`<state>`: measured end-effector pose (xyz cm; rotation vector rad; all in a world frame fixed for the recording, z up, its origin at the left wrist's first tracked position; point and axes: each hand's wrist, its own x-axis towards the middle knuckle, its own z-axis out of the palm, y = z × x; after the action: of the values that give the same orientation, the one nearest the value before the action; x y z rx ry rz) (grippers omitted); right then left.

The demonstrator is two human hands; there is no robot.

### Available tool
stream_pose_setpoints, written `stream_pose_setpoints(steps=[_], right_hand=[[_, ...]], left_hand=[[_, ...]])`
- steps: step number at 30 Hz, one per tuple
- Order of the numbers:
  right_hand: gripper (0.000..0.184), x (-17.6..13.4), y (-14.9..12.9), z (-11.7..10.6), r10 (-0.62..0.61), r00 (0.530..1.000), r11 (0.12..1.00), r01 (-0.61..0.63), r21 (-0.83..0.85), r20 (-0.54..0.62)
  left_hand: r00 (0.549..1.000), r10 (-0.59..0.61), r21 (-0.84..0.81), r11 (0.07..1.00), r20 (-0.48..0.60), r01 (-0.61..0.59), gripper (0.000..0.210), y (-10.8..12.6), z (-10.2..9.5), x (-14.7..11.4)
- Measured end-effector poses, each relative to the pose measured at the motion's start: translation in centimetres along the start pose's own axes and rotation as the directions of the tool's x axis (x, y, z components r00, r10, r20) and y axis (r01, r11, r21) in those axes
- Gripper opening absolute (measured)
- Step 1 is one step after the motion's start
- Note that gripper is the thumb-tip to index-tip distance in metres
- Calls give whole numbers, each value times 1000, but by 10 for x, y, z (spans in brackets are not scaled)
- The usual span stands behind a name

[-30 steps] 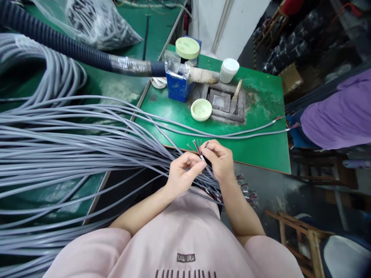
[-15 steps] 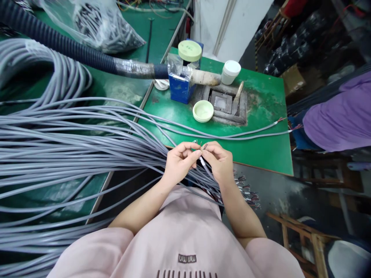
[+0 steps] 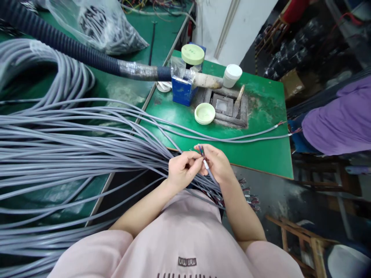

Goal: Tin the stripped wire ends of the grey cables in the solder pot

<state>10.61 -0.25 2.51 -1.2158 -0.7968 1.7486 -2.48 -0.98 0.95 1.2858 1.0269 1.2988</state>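
Head camera: reading a clock dial centred on the held cable end, twelve towards the far edge, the left hand sits at nine and the right hand at three. The thing being worked, a grey cable with a white band near its tip, runs off towards five, while its fine coloured wires fan up between eleven and twelve. The left thumb and forefinger pinch at the root of those wires, just past the band; the right fingers close around the cable end from behind, though exactly which wires they grip I cannot tell. To do this finger work well, I would let the right hand steady the sheath close to the band, so that the left can sort wires without tugging at their roots. Taking one strand at a time, near its base, should keep the thin tips from bending or crossing. Keeping the end clear of the loose wire ends at four would help avoid snags, and some slack in the cable bundle at nine should stop it pulling back. The shallow dish on the green bench lies at twelve, well apart from the hands.
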Motion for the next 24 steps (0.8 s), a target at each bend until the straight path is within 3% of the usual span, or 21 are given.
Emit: stream_pose_setpoints(steps=[5,8,14,18,21,24], right_hand=[[37,-3,-11,-3,-6,999,999,7,-49,40],[28,-3,-12,-3,-47,999,996,46,-70,-2],[22,0,-12,0,-160,977,979,139,-146,-139],[23,0,-17,0,-188,976,980,180,-87,-107],[20,1,-23,-2,-204,978,979,204,7,-31],[18,2,-27,-6,-243,969,970,243,-3,42]], left_hand=[[998,63,80,995,-26,-60,7,-5,0,0],[996,80,60,995,-30,-78,8,-9,2,0],[988,-155,-204,967,10,154,24,-6,9,7],[982,-185,-368,911,43,188,28,1,13,13],[983,-167,-452,873,81,186,28,4,14,19],[981,-156,-483,854,117,193,29,4,13,23]])
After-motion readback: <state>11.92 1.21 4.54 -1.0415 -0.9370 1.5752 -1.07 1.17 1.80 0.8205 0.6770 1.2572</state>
